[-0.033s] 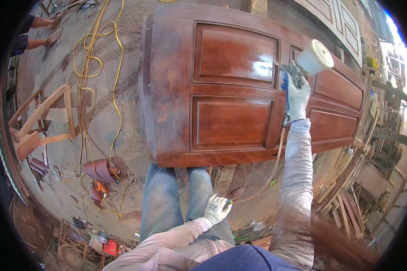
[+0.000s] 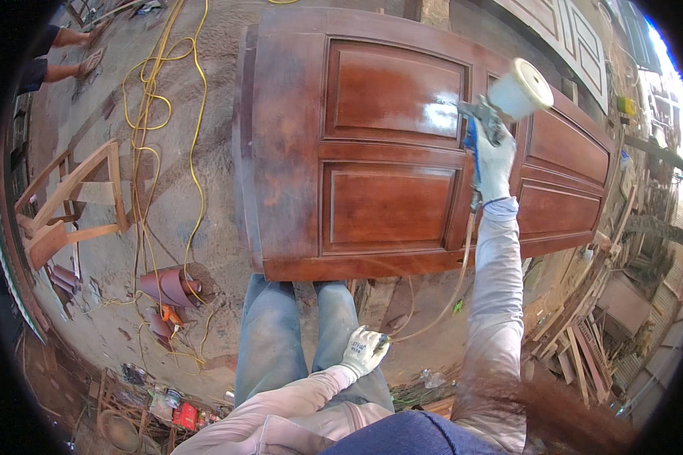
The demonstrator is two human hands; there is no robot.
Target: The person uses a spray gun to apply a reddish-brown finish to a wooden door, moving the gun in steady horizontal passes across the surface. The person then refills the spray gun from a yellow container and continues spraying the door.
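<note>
Spray gun (image 2: 487, 114): dark metal body with a white cup (image 2: 520, 89) on top, held over the right half of the door (image 2: 391, 144), above the rail between its panels. Right hand (image 2: 493, 161): gloved, white with blue, fingers clamped around the gun's grip, arm stretched forward in a pale sleeve. Hose (image 2: 451, 299): thin, tan, drops from the gun's base, loops down and back toward the left hand. Left hand (image 2: 365, 350): gloved, held low near the person's waist in front of the jeans, fingers curled together around the hose.

Door: large, reddish-brown, glossy wood, lying flat and raised off the ground, with recessed panels; the upper middle panel shows a wet sheen. The person stands at its near edge.

Yellow cable (image 2: 148, 106): loose coils on the dusty ground left of the door. Wooden frame (image 2: 72, 201): pale, lying at far left. Scrap timber (image 2: 584, 341): heaped at right. Another person's legs (image 2: 57, 53): top left corner, well apart.
</note>
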